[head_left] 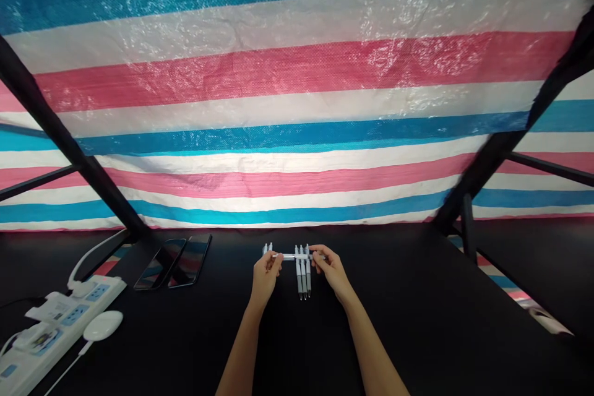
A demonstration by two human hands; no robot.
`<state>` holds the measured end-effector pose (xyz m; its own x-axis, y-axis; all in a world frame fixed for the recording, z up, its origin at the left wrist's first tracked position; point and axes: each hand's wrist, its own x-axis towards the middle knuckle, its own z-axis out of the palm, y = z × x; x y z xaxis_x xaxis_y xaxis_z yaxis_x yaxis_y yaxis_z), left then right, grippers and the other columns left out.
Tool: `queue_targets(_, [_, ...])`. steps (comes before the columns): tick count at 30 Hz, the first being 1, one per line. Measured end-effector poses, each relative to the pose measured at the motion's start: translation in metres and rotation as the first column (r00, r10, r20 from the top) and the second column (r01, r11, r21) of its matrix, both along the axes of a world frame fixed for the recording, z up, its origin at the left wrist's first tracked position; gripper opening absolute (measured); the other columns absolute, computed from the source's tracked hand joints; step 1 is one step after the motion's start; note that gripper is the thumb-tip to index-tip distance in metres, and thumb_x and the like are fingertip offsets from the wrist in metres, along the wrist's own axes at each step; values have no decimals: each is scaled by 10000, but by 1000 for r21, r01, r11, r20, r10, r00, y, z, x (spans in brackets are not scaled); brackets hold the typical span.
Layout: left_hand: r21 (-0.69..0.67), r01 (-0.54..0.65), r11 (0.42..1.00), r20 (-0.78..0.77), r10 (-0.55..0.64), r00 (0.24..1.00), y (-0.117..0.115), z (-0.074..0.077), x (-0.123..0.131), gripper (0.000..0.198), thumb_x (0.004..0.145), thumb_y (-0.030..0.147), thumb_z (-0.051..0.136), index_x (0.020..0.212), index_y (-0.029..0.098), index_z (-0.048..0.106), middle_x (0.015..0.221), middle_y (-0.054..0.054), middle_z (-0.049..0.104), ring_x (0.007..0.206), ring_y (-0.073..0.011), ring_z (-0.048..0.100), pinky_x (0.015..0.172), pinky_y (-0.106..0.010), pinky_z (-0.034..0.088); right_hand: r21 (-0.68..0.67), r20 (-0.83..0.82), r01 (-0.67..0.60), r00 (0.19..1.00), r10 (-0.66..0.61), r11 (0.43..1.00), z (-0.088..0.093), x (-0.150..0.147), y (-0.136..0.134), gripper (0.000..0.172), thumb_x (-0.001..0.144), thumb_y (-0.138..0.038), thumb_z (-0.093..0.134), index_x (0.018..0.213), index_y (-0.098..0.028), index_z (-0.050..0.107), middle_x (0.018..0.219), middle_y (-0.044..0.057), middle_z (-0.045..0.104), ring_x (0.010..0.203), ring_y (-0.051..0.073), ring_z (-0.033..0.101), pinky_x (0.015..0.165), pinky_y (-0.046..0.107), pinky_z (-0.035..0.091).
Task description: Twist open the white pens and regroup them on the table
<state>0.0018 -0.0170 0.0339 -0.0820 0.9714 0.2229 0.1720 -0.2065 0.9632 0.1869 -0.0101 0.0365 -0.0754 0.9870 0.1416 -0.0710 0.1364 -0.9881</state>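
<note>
A white pen (288,257) is held level and crosswise over the upper part of three parallel pens (303,278) on the black tabletop (301,346); whether it touches them I cannot tell. The left hand (266,267) pinches one end, the right hand (328,266) grips the other. Just behind the left hand lie more pens (268,247), partly hidden. Farther left are two dark phones (160,269), then a white power strip (39,362) with plugs in it. Beyond hangs a striped sheet (297,182).
</note>
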Motion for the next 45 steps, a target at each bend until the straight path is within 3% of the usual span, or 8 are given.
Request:
queue_targets(3, [29, -64, 998, -54, 65, 996, -2, 0, -1, 391, 771, 510, 526, 581, 169, 511, 463, 47, 393, 422, -79, 365, 440, -209, 293, -4, 8, -24, 1000, 24, 1000, 1, 0, -1, 428, 733, -556, 586, 901, -167, 645, 603, -14, 506, 484, 95, 411, 477, 236, 311])
queue_targets(7, [88, -16, 996, -13, 17, 1000, -3, 3, -1, 321, 773, 451, 551, 944, 182, 587, 612, 26, 525, 504, -96, 474, 509, -215, 394, -27, -17, 10, 1000, -10, 1000, -2, 1, 1, 427, 728, -563, 578, 876, -167, 641, 549, -29, 459, 466, 99, 389, 468, 240, 291])
queue_targets(9, [85, 14, 996, -4, -14, 1000, -3, 4, -1, 343, 766, 438, 563, 996, 184, 589, 682, 2, 575, 553, -111, 523, 560, -236, 431, -44, -47, 32, 998, -34, 999, -3, 2, 3, 430, 717, -568, 585, 861, -167, 633, 525, -39, 431, 453, 98, 370, 459, 240, 280])
queue_targets(18, [73, -115, 991, -67, 120, 990, -1, 1, -3, 380, 795, 491, 500, 591, 171, 518, 507, 36, 436, 489, -97, 437, 509, -215, 343, -23, -30, -35, 999, 35, 999, -2, 0, 0, 406, 745, -540, 577, 902, -169, 628, 563, -34, 452, 477, 93, 380, 477, 237, 289])
queue_targets(20, [81, -132, 988, -55, 137, 989, -2, 2, -4, 383, 798, 500, 494, 606, 170, 528, 507, 36, 438, 483, -96, 434, 500, -212, 346, -21, -27, -37, 999, 37, 999, -3, -1, 0, 403, 747, -536, 575, 904, -168, 631, 563, -34, 451, 477, 94, 383, 478, 238, 291])
queue_targets(25, [122, -112, 986, -46, 118, 992, -3, 4, -4, 322, 790, 451, 525, 918, 170, 616, 646, -2, 569, 557, -120, 542, 552, -233, 435, -46, -70, 52, 996, -55, 998, -5, 2, 3, 414, 713, -555, 595, 850, -166, 628, 521, -46, 411, 459, 94, 365, 461, 238, 291])
queue_targets(36, [168, -181, 969, -138, 205, 969, 0, 1, -6, 299, 803, 448, 487, 777, 172, 600, 585, 1, 548, 538, -132, 553, 531, -237, 427, -42, -90, 21, 996, -24, 999, -8, 0, 2, 380, 731, -529, 603, 868, -177, 637, 541, -36, 426, 482, 101, 375, 465, 238, 308])
queue_targets(45, [176, -248, 953, -159, 276, 948, 1, -3, -8, 417, 853, 498, 375, 572, 194, 425, 524, 35, 408, 489, -103, 422, 506, -215, 339, -12, -41, 14, 999, -15, 1000, -12, 1, 5, 349, 733, -497, 595, 857, -173, 638, 537, -33, 447, 475, 100, 386, 456, 230, 309])
